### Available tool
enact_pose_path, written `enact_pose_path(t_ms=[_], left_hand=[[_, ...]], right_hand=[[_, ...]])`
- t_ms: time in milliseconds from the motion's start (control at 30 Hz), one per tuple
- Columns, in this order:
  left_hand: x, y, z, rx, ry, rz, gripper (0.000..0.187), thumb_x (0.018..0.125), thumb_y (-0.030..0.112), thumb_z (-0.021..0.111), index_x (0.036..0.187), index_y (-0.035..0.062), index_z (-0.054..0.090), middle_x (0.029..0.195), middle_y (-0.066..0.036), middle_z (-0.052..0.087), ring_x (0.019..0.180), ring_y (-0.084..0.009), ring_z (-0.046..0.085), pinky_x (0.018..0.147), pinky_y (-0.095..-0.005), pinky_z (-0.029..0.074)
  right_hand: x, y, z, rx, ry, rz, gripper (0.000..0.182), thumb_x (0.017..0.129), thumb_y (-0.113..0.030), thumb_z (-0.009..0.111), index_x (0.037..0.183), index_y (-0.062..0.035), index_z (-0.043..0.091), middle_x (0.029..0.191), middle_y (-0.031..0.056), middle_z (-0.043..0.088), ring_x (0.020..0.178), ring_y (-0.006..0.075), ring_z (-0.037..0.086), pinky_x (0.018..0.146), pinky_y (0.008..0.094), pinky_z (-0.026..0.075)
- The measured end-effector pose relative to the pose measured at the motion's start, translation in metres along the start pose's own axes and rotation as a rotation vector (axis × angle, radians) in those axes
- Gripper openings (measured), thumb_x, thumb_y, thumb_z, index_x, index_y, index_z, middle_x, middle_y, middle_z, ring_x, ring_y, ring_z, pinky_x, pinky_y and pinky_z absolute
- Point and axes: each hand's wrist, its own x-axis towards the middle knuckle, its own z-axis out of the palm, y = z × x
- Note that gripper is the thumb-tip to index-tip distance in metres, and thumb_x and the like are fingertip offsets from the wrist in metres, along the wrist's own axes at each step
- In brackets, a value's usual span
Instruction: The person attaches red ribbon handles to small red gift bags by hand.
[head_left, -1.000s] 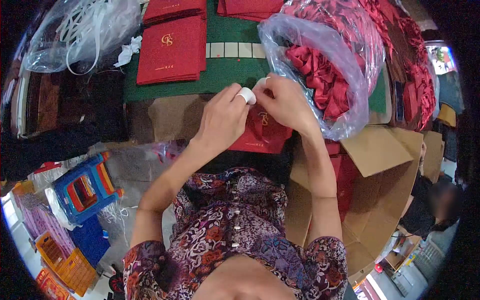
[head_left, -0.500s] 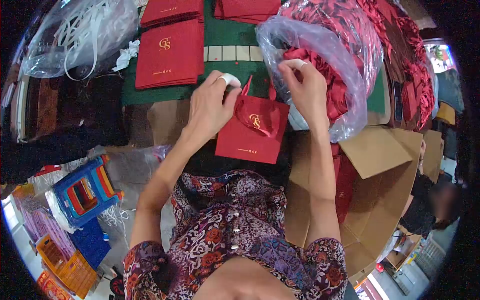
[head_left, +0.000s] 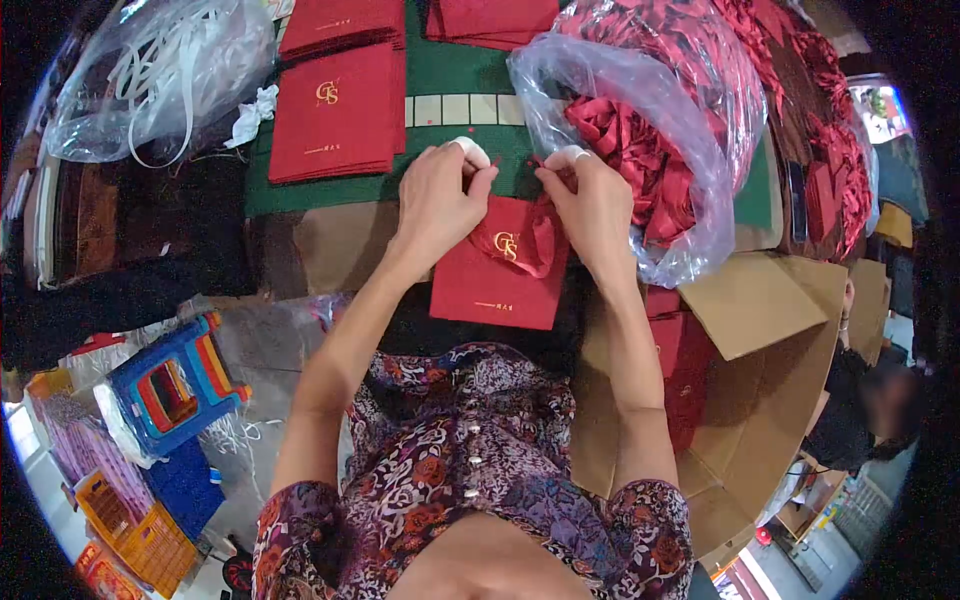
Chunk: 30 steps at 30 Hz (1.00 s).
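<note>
A small red paper bag (head_left: 492,285) with gold lettering lies at the table's front edge, close to my body. A red ribbon (head_left: 540,258) loops across its front as a handle. At the bag's upper left, my left hand (head_left: 445,200) is closed, thumb and forefinger pinching a red ribbon end. My right hand (head_left: 592,205) pinches another red ribbon end at the upper right. White wrapping covers a fingertip on my left hand and a finger on my right. The bag's top corners are partly hidden behind my hands.
Stacked red bags (head_left: 335,115) lie on the green table surface (head_left: 460,65). A clear plastic bag (head_left: 690,170) of red ribbons stands beside my right hand. An open cardboard box (head_left: 765,400) holds red bags at right. A plastic bag (head_left: 95,110) with white straps lies far left.
My right hand has moved left and down, away from the plastic bag's opening and nearer my left hand. Both pinches are now closer together above the red paper bag.
</note>
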Motion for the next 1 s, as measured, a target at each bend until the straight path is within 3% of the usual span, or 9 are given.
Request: enact_pose_path(t_ms=[100,167,367,567,733,833,900,933,1000], left_hand=[[-0.004,0.005,-0.003,-0.241,0.028,-0.090,0.016,0.084,0.018,0.075,0.084,0.0038,0.068,0.077,-0.012,0.068,0.075,-0.0268,0.066,0.069,-0.0387,0.051],[-0.005,0.001,0.002,-0.595,-0.072,-0.172,0.015,0.086,0.016,0.074,0.089,0.0020,0.069,0.082,-0.009,0.071,0.074,-0.0171,0.068,0.069,-0.0311,0.052],[-0.006,0.006,0.001,-0.836,-0.093,-0.174,0.013,0.089,0.011,0.072,0.092,-0.0010,0.070,0.082,-0.002,0.072,0.078,-0.0082,0.066,0.069,-0.0274,0.052],[-0.012,0.026,-0.012,-0.437,-0.044,-0.054,0.011,0.087,0.009,0.073,0.095,0.0015,0.070,0.084,-0.006,0.073,0.076,-0.0090,0.067,0.069,-0.0268,0.053],[-0.013,0.022,-0.012,-0.356,-0.038,0.041,0.010,0.086,0.009,0.073,0.093,0.0016,0.071,0.081,-0.007,0.073,0.076,-0.0122,0.069,0.070,-0.0295,0.054],[-0.017,0.015,-0.016,-0.519,-0.192,-0.056,0.023,0.087,0.018,0.074,0.103,0.0034,0.067,0.094,-0.013,0.071,0.089,-0.0244,0.071,0.078,-0.0360,0.054],[-0.022,0.003,-0.010,-0.635,-0.007,0.009,0.047,0.086,0.023,0.077,0.123,0.0021,0.057,0.108,-0.017,0.069,0.100,-0.0293,0.069,0.085,-0.0370,0.053],[-0.024,-0.002,-0.014,-0.635,-0.009,0.011,0.047,0.086,0.023,0.077,0.123,0.0021,0.057,0.108,-0.017,0.069,0.100,-0.0293,0.069,0.085,-0.0370,0.053],[-0.031,-0.003,-0.030,-0.646,-0.387,-0.099,0.070,0.087,0.014,0.076,0.143,-0.0024,0.038,0.135,-0.017,0.056,0.122,-0.0189,0.055,0.104,-0.0342,0.045]], right_hand=[[-0.005,-0.016,-0.008,0.260,-0.009,0.094,0.016,0.086,-0.013,0.076,0.095,-0.0017,0.072,0.082,0.0090,0.073,0.071,0.0162,0.069,0.067,0.0315,0.053],[-0.008,-0.025,-0.012,0.534,-0.089,0.173,0.017,0.090,-0.013,0.073,0.100,0.0013,0.072,0.089,0.0079,0.074,0.079,0.0092,0.066,0.073,0.0277,0.052],[-0.014,-0.028,-0.007,0.578,-0.112,0.152,0.024,0.095,-0.017,0.069,0.108,0.0034,0.071,0.098,0.0087,0.075,0.090,0.0091,0.065,0.082,0.0270,0.052],[-0.013,-0.021,-0.009,0.619,-0.217,0.224,0.023,0.097,-0.017,0.067,0.105,0.0030,0.071,0.089,0.0031,0.072,0.084,0.0066,0.061,0.076,0.0257,0.050],[-0.009,-0.018,-0.013,0.746,-0.344,0.235,0.021,0.099,-0.019,0.064,0.098,0.0007,0.071,0.080,-0.0054,0.062,0.073,0.0034,0.053,0.065,0.0210,0.043],[-0.008,-0.014,-0.008,0.713,-0.189,0.169,0.021,0.099,-0.020,0.062,0.097,-0.0008,0.071,0.078,-0.0070,0.060,0.072,0.0021,0.050,0.063,0.0200,0.040],[-0.003,-0.014,-0.017,0.766,-0.156,0.197,0.021,0.100,-0.020,0.061,0.097,-0.0011,0.071,0.079,-0.0075,0.060,0.072,0.0020,0.049,0.064,0.0200,0.040],[0.000,-0.014,-0.021,0.821,-0.125,0.224,0.022,0.100,-0.020,0.061,0.097,-0.0014,0.071,0.079,-0.0081,0.059,0.072,0.0019,0.049,0.065,0.0201,0.040],[0.006,-0.012,-0.023,0.838,-0.132,0.232,0.023,0.101,-0.020,0.060,0.097,-0.0004,0.070,0.079,-0.0085,0.058,0.074,0.0023,0.050,0.067,0.0205,0.041]])
